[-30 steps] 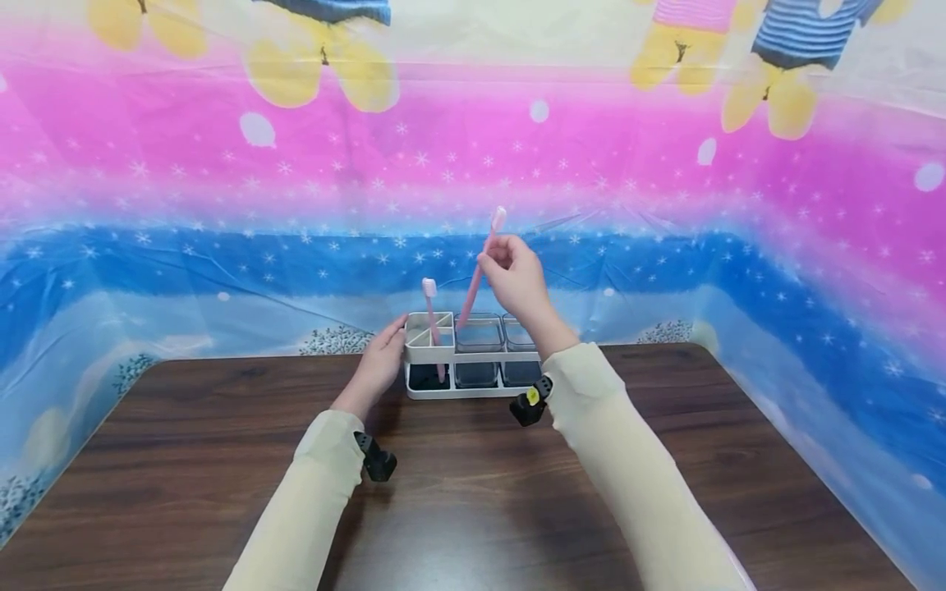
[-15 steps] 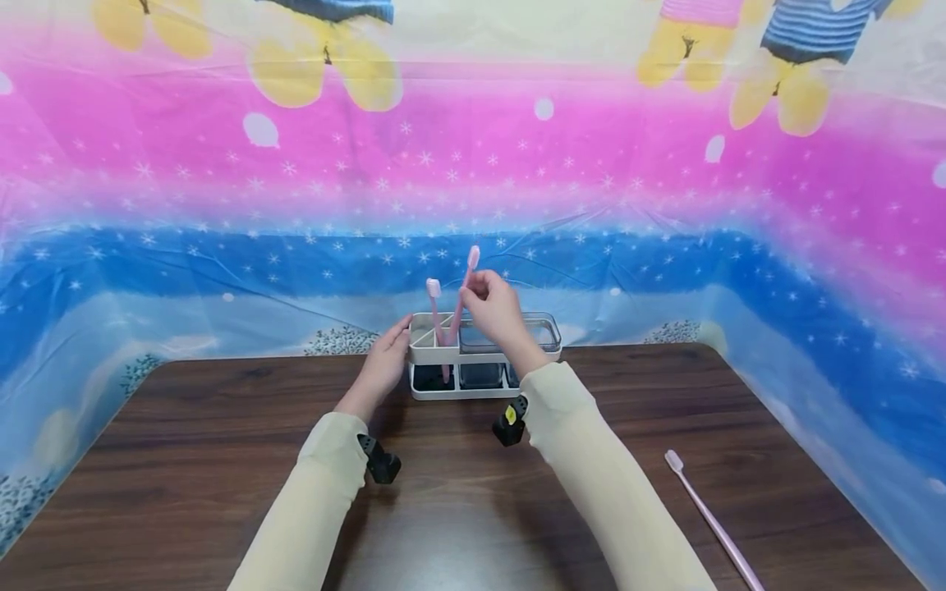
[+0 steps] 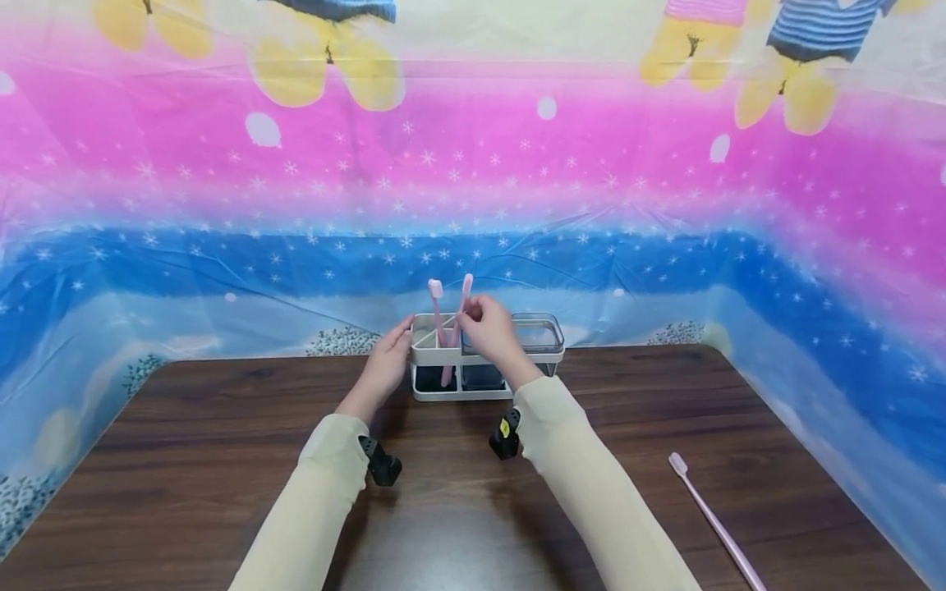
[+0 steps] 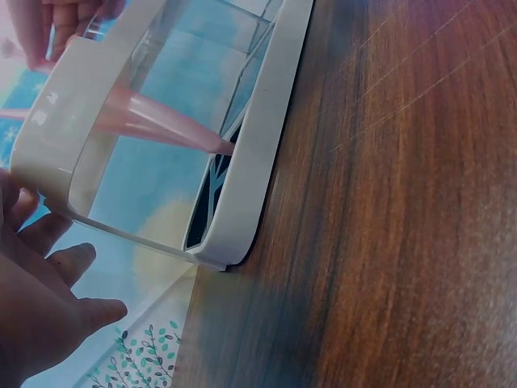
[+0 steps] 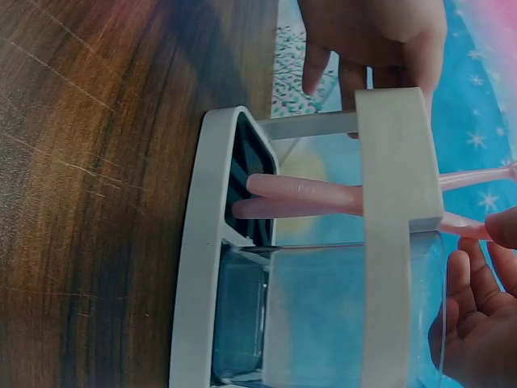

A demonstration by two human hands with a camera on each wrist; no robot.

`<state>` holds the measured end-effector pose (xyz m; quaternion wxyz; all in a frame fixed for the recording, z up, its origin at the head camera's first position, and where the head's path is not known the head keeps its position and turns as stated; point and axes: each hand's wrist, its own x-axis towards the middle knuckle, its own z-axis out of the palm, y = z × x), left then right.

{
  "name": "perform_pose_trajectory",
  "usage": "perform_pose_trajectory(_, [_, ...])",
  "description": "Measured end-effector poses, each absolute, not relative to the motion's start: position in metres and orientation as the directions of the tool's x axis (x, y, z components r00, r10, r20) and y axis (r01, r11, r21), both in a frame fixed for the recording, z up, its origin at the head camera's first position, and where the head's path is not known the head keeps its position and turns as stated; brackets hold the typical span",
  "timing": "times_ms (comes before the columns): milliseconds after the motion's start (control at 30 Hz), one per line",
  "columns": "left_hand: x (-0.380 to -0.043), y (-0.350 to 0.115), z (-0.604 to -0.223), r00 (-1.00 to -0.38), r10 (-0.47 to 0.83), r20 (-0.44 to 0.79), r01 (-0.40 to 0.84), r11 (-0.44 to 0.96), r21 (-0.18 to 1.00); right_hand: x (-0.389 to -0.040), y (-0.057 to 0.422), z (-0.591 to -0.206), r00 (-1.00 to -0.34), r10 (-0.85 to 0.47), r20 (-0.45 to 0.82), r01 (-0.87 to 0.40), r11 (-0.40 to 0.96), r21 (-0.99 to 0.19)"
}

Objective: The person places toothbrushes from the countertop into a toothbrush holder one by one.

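Pinching the pink toothbrush [image 3: 456, 330] below its head with right hand [image 3: 489, 330], touching rack [image 3: 436, 356] with left hand [image 3: 386, 363] unclenched; likely light, stiff, slick, best held mid-handle.

Room to pass lies between the sleeves [image 3: 301, 499], with the rack [image 3: 434, 356] and two jutting toothbrushes [image 5: 307, 191] blocking beyond

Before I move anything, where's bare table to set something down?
Bare table lies left of the left sleeve, between both sleeves in front of the holder, and between the right sleeve and the loose toothbrush. Crowded: the holder's left section, with the left hand at its side and two leaning toothbrushes, one gripped by the right hand.
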<state>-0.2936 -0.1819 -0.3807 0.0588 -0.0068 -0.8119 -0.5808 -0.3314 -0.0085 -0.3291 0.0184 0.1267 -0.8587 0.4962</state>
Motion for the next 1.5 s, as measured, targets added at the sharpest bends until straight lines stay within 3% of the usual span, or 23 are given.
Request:
perform_pose_trajectory(1100, [-0.293, -0.181, -0.381, -0.991, -0.063, 0.116, 0.093, 0.293, 0.952, -0.334, -0.008, -0.331, -0.964, -0.245, 0.102, -0.228, 0.569, -0.79])
perform_pose_trajectory(1500, [-0.294, -0.182, -0.381, -0.991, -0.076, 0.11, 0.084, 0.29, 0.953, -0.321, 0.071, -0.297, -0.928, -0.292, 0.23, -0.361, 0.562, -0.744])
